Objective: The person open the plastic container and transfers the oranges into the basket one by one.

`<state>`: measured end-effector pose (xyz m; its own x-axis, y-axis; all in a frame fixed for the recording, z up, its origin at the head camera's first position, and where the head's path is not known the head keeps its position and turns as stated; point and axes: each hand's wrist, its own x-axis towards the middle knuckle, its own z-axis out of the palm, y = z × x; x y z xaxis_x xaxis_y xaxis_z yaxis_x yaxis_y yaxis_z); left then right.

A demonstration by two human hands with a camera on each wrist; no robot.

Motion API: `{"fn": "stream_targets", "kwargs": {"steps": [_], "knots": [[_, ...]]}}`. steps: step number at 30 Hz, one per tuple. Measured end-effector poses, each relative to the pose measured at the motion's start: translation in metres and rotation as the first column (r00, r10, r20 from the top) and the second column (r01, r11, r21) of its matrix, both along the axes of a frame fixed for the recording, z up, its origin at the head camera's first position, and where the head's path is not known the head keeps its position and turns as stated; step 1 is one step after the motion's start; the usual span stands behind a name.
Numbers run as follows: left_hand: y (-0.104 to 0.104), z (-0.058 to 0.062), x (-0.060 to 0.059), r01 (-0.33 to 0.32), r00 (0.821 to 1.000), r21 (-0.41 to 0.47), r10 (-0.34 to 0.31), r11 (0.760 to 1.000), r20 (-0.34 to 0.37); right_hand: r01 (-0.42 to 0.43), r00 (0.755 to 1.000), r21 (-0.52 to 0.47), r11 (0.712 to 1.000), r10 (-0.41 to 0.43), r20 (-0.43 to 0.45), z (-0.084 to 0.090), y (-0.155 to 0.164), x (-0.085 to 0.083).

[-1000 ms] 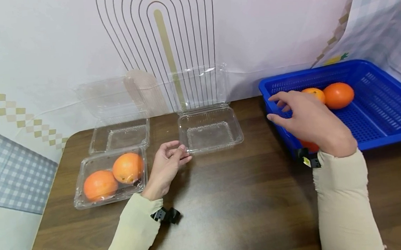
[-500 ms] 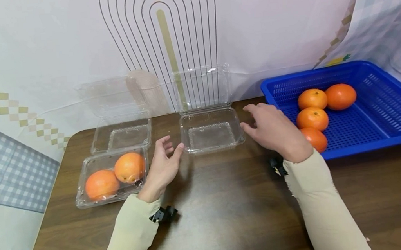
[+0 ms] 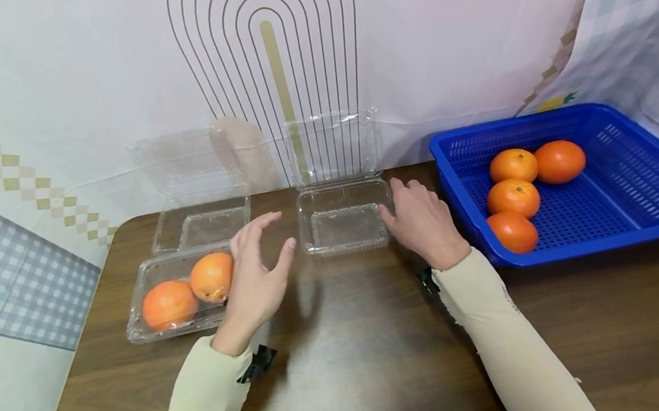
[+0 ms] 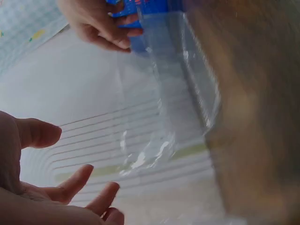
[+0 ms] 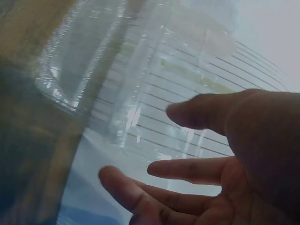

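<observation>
A: Our right hand (image 3: 424,224) lies at the right edge of the empty clear container (image 3: 345,220), with its fingers nearly straight. The fingertips seem to touch the rim, but we cannot tell if they press it. It holds nothing.

B: And our left hand (image 3: 256,272) stands on its edge, just left of the same container, with fingers spread and relaxed. It does not touch the container, and it also holds nothing.

A: So the container is between our 2 hands, near the back of the brown surface (image 3: 365,357). Its lid (image 3: 333,144) stands upright behind it, against the white backdrop.

B: In the left wrist view we see the clear lid (image 4: 159,117) and our right hand's fingers (image 4: 101,28) at the far side of the container. This picture is blurred.

A: In the right wrist view, our right hand (image 5: 220,164) is open before the clear plastic (image 5: 117,79), with the fingers apart.

B: On the left we see a second clear container (image 3: 176,292) with 2 oranges in it. Our left hand is just beside its right edge. Behind it is a third open container (image 3: 203,225), which holds nothing.

A: On the right stands a blue basket (image 3: 640,162) with 4 oranges inside, well apart from our left hand and near our right hand.
</observation>
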<state>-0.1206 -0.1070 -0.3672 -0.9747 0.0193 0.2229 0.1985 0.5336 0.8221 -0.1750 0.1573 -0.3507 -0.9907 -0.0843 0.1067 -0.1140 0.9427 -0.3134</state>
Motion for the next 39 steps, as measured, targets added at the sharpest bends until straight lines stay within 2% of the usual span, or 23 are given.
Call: {"fn": "stream_targets", "kwargs": {"steps": [3, 5, 11, 19, 22, 25, 28, 32, 35, 39], "knots": [[-0.012, 0.006, 0.008, -0.029, 0.993, -0.02, 0.026, 0.999, -0.118, 0.005, 1.0, -0.023, 1.0, -0.004, 0.014, -0.004, 0.0, -0.004], [-0.022, 0.01, 0.013, -0.059, 0.987, -0.052, 0.05, 0.997, -0.15, -0.003, 1.0, -0.043, 0.999, 0.004, 0.026, -0.007, 0.001, -0.006], [-0.062, 0.018, 0.033, -0.103, 0.991, -0.141, 0.09, 0.985, -0.101, -0.019, 0.999, -0.077, 0.997, 0.022, 0.044, -0.014, 0.003, -0.011], [-0.12, 0.01, 0.048, -0.173, 0.981, -0.241, 0.146, 0.955, -0.126, -0.044, 0.997, -0.118, 0.992, 0.051, 0.053, -0.02, 0.006, -0.018], [-0.143, 0.005, 0.05, -0.173, 0.985, -0.277, 0.158, 0.945, -0.073, -0.041, 0.997, -0.141, 0.989, 0.049, 0.056, -0.022, 0.006, -0.021], [-0.163, 0.001, 0.051, -0.162, 0.982, -0.307, 0.183, 0.938, 0.04, -0.036, 0.997, -0.153, 0.988, 0.045, 0.058, -0.024, 0.004, -0.024], [-0.176, -0.004, 0.051, -0.136, 0.96, -0.313, 0.203, 0.94, 0.193, -0.035, 0.997, -0.165, 0.986, 0.045, 0.058, -0.026, 0.001, -0.027], [-0.187, -0.009, 0.049, -0.077, 0.919, -0.244, 0.164, 0.967, 0.358, -0.047, 0.995, -0.19, 0.981, 0.063, 0.075, -0.027, -0.003, -0.032], [-0.19, -0.012, 0.048, -0.06, 0.912, -0.201, 0.135, 0.978, 0.386, -0.055, 0.994, -0.205, 0.977, 0.073, 0.082, -0.026, -0.007, -0.034], [-0.189, -0.014, 0.049, -0.054, 0.922, -0.22, 0.133, 0.974, 0.364, -0.065, 0.993, -0.219, 0.974, 0.085, 0.081, -0.026, -0.011, -0.038]]}}
